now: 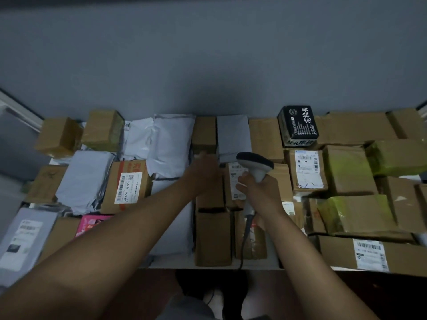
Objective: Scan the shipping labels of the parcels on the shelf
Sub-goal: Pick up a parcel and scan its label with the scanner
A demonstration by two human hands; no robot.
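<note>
Grey scanner (254, 165) in right hand (261, 192), one label (235, 181) beneath.

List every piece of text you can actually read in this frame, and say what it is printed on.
"J6 S04   J6 S04": white label on the brown box left of centre.
"花校长": large white characters on the black box at the back.
Red print on that brown box's tape: too blurred to read.
Shipping labels on the other parcels, including the one beside the scanner and the one at front right: barcodes and print too small to read.
</note>
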